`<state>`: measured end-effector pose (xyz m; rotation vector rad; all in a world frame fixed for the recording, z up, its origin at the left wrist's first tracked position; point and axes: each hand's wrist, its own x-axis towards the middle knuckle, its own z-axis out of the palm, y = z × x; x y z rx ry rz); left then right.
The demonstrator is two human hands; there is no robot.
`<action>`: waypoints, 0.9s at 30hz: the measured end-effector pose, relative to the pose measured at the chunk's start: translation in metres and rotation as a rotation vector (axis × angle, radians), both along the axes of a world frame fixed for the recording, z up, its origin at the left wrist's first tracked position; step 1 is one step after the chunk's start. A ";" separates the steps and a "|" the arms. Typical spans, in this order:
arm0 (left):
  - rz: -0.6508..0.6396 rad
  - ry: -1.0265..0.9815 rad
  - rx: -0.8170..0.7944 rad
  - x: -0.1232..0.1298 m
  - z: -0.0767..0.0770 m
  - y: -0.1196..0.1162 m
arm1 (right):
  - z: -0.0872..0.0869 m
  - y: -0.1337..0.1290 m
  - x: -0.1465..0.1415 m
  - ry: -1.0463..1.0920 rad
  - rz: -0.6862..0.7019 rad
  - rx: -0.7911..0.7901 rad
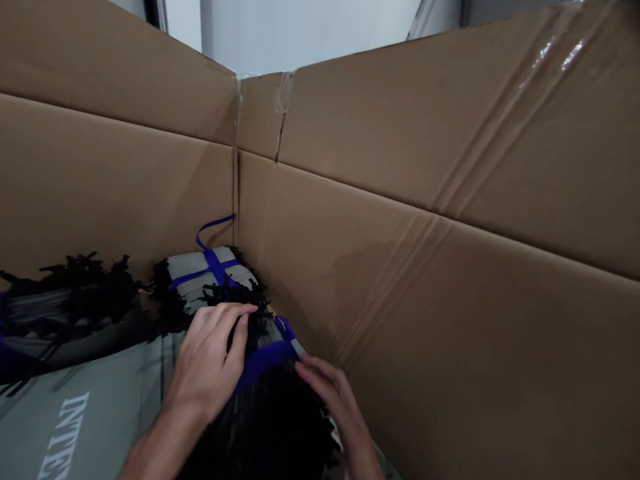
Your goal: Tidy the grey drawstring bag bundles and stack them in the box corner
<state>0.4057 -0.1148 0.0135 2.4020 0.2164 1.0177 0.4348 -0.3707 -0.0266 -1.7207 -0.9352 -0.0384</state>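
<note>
Inside a large cardboard box, my left hand (213,353) rests on the end of a dark bundle (270,413) with black fringe-like strips. Its fingers are bent but loose, with a gap between thumb and forefinger. My right hand (335,393) lies along the bundle's right side, fingers stretched, near the box wall. A blue band (267,363) runs round this bundle between the two hands. Just beyond my left hand sits a grey folded bundle (187,267), bound crosswise in blue ribbon (216,267), one loose end curling up. The undersides of both hands are hidden.
Cardboard walls (425,280) rise on the right and at the left (115,180), meeting in a corner behind the bundles. Left of my hands lie a grey-green printed fabric piece (110,400) and another black-fringed bundle (75,300). Clear tape (500,113) crosses the right wall.
</note>
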 end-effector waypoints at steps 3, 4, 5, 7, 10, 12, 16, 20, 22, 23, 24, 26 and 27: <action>0.028 -0.037 0.027 0.006 -0.003 -0.007 | -0.035 0.004 -0.008 0.057 -0.160 -0.008; 0.040 -0.046 0.037 0.008 -0.003 -0.010 | -0.048 0.006 -0.011 0.099 -0.253 0.002; 0.052 -0.053 0.049 0.011 -0.003 -0.013 | -0.060 0.010 -0.014 0.136 -0.326 0.022; 0.071 -0.044 0.085 0.018 -0.001 -0.020 | -0.080 0.017 -0.016 0.190 -0.420 0.072; 0.093 0.038 0.188 0.028 0.007 -0.032 | -0.098 0.025 -0.014 0.231 -0.468 0.119; 0.111 0.107 0.258 0.034 0.014 -0.040 | -0.106 0.027 -0.014 0.239 -0.496 0.138; 0.131 0.168 0.313 0.046 0.023 -0.055 | -0.112 0.030 -0.030 0.180 -0.583 0.169; 0.118 0.187 0.326 0.058 0.022 -0.065 | -0.108 0.037 -0.050 0.225 -0.705 0.149; 0.103 0.180 0.315 0.064 0.021 -0.065 | -0.105 0.039 -0.054 0.272 -0.705 0.123; 0.090 0.173 0.307 0.065 0.021 -0.064 | -0.105 0.040 -0.054 0.286 -0.698 0.109; 0.071 0.163 0.297 0.065 0.022 -0.061 | -0.104 0.040 -0.053 0.289 -0.698 0.100; 0.009 0.137 0.276 0.061 0.024 -0.055 | -0.102 0.040 -0.052 0.267 -0.707 0.101; -0.022 0.122 0.268 0.057 0.026 -0.051 | -0.101 0.040 -0.051 0.254 -0.709 0.112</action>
